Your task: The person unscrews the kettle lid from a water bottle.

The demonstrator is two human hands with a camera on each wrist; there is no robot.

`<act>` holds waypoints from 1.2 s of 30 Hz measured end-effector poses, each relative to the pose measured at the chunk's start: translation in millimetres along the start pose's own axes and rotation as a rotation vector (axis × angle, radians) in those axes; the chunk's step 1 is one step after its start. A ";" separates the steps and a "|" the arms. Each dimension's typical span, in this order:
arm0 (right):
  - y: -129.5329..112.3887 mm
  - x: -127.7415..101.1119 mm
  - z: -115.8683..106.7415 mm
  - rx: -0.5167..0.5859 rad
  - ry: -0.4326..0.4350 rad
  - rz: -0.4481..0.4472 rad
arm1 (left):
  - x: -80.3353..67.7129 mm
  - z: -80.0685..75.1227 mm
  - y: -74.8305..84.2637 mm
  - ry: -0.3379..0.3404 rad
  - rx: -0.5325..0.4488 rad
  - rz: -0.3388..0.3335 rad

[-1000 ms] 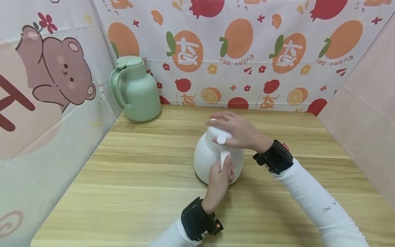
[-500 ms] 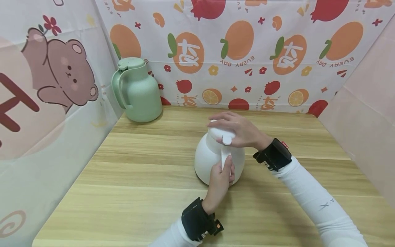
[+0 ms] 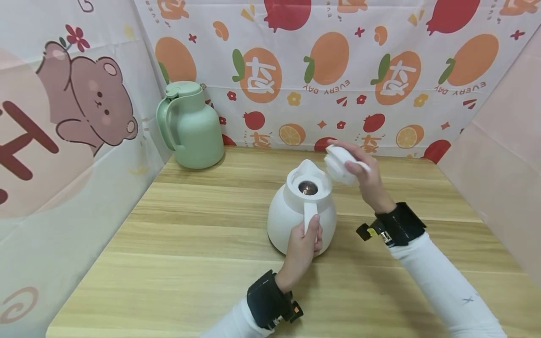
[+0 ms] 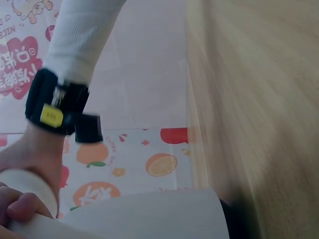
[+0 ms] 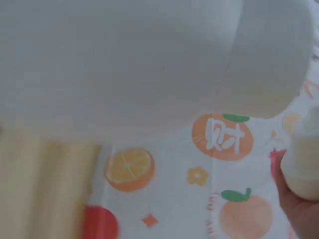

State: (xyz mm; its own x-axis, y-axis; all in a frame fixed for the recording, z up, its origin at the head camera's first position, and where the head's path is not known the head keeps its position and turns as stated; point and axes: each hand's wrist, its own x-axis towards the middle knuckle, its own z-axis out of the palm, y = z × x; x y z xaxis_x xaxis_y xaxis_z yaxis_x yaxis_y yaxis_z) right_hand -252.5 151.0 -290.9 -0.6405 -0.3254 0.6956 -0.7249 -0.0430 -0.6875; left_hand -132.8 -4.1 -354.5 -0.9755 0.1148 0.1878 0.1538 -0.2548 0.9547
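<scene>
Since the earlier frames the right hand [image 3: 363, 176] has lifted the white lid [image 3: 340, 165] off the white jug [image 3: 301, 213] and carried it up and to the right, so the jug's mouth now stands uncovered; the left hand [image 3: 302, 246] has stayed on the handle.

Inside the open white jug, the head view shows a dark, shiny round opening at the centre of the neck; whether it holds any liquid cannot be told. The jug stands upright on the wooden bench [image 3: 177, 253], about in the middle. A green jug [image 3: 192, 126] stands upright, lid on, at the far left corner of the bench, well apart from both hands, against the fruit-printed cloth [image 3: 380, 84].

The white jug sits between the two hands: the left hand is at its near side, and the right hand is just above and to the right of its mouth, clear of the rim.

The left hand grips the jug's handle [image 3: 310, 217], fingers curled round it with the thumb lying up along it. The right hand grasps the lid, fingers wrapped over its top, holding it tilted in the air.
</scene>
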 end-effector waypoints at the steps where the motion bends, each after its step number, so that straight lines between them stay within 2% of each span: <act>1: -0.5 -4.5 -3.5 0.055 0.039 0.053 | -0.9 0.8 3.8 -0.005 0.000 0.000; 4: -1.7 -17.6 -13.4 0.255 0.132 0.206 | -1.6 2.6 12.6 -0.026 -0.003 0.003; 9: -5.1 -43.7 -25.7 0.591 0.255 0.398 | 6.3 1.6 11.2 -0.078 -0.015 -0.007; 14: 2.7 -69.5 -37.0 0.889 0.301 0.482 | 16.2 1.0 8.5 -0.102 -0.015 -0.029; 18: 11.7 -84.6 -51.1 1.066 0.352 0.528 | 25.4 3.4 7.0 -0.114 -0.039 -0.051; 26: 24.3 -107.1 -87.4 1.307 0.459 0.577 | 49.7 15.3 -5.3 -0.144 -0.064 -0.054; 32: 28.8 -120.7 -105.5 1.354 0.603 0.648 | 78.7 32.7 -35.3 -0.136 -0.098 -0.041; 36: 30.9 -131.7 -116.9 1.444 0.680 0.670 | 94.0 48.7 -47.9 -0.125 -0.102 -0.020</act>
State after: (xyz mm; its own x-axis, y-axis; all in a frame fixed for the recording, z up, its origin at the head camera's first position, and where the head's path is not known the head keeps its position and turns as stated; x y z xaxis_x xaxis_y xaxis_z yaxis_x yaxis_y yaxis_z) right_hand -220.2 302.9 -379.3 -0.9705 -0.2303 -0.0708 0.2404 -0.9447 -0.2231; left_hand -224.2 65.6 -371.3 -0.9500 0.2376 0.2026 0.1119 -0.3469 0.9312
